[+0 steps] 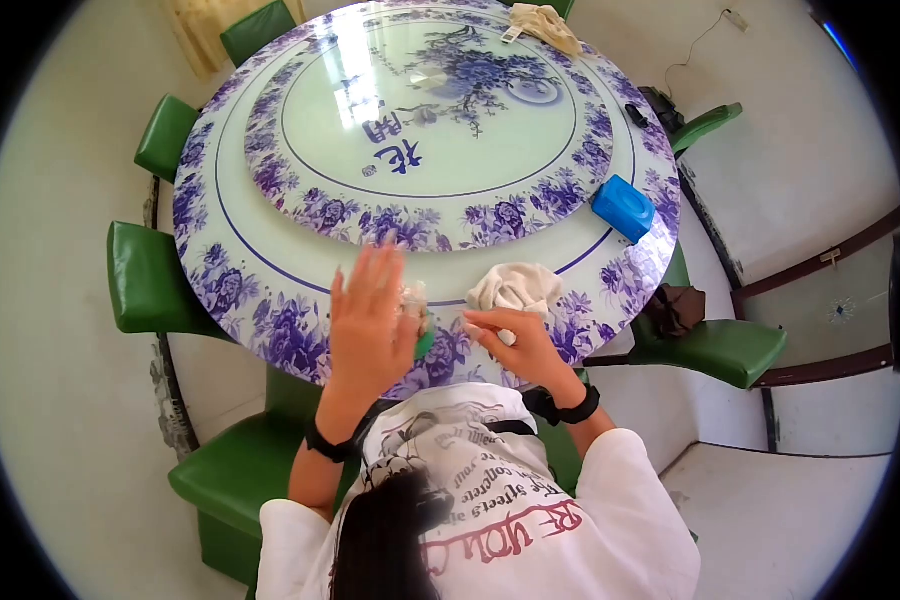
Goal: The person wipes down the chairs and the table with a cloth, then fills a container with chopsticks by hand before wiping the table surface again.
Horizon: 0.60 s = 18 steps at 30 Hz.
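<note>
My left hand [370, 315] is raised over the near edge of the round table, its fingers spread and a little blurred, with nothing in its grasp. Partly hidden behind it is a small clear item with a green part [425, 340]. My right hand [515, 340] is beside a crumpled off-white cloth [515, 288], at its near side. The thumb and fingertips of that hand are drawn together; whatever they may hold is too small to make out.
The floral table [255, 285] carries a raised round turntable [440, 215]. A blue box [624, 208] lies to the right, a small black object [636, 115] farther back, and a beige cloth [547, 27] at the far edge. Green chairs [155, 280] surround the table.
</note>
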Each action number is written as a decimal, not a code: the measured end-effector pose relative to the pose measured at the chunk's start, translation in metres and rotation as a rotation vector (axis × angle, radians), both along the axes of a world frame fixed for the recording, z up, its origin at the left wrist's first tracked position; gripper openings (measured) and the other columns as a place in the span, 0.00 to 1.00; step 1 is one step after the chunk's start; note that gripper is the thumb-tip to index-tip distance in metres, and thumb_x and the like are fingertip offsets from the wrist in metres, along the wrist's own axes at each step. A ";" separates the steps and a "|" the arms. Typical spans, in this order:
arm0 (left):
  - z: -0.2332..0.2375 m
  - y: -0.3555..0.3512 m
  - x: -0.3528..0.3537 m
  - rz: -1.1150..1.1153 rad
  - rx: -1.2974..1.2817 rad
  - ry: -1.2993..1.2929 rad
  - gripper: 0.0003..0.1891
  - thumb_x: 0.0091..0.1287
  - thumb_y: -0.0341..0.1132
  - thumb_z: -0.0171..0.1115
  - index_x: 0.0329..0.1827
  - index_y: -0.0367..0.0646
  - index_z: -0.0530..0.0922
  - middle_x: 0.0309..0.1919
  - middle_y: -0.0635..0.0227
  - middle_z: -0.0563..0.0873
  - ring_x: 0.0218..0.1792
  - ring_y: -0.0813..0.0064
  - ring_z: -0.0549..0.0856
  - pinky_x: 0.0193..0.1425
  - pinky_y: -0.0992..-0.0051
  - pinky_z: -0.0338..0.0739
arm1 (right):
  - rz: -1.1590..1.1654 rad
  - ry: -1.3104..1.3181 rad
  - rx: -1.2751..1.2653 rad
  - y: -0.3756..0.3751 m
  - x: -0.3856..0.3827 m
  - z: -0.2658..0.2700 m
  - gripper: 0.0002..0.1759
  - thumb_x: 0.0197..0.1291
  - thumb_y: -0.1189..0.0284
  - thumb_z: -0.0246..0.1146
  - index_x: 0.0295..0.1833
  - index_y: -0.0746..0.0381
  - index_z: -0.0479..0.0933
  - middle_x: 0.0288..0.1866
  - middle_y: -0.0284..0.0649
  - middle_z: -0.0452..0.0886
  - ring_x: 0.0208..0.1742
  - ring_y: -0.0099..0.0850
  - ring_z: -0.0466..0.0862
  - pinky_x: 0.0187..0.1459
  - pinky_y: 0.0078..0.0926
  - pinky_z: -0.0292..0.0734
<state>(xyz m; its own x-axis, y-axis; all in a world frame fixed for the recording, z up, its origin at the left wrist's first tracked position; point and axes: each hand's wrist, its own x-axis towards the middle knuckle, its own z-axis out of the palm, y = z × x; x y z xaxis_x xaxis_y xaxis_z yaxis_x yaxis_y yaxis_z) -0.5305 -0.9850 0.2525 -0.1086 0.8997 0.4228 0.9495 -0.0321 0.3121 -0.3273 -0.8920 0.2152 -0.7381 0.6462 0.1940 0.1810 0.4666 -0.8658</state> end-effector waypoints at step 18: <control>-0.050 0.023 -0.015 -0.221 -0.279 -0.280 0.20 0.68 0.36 0.55 0.61 0.37 0.73 0.58 0.54 0.78 0.60 0.59 0.77 0.65 0.68 0.68 | -0.169 0.039 -0.173 0.009 -0.002 -0.013 0.12 0.67 0.71 0.58 0.49 0.66 0.82 0.34 0.38 0.85 0.32 0.20 0.80 0.37 0.19 0.76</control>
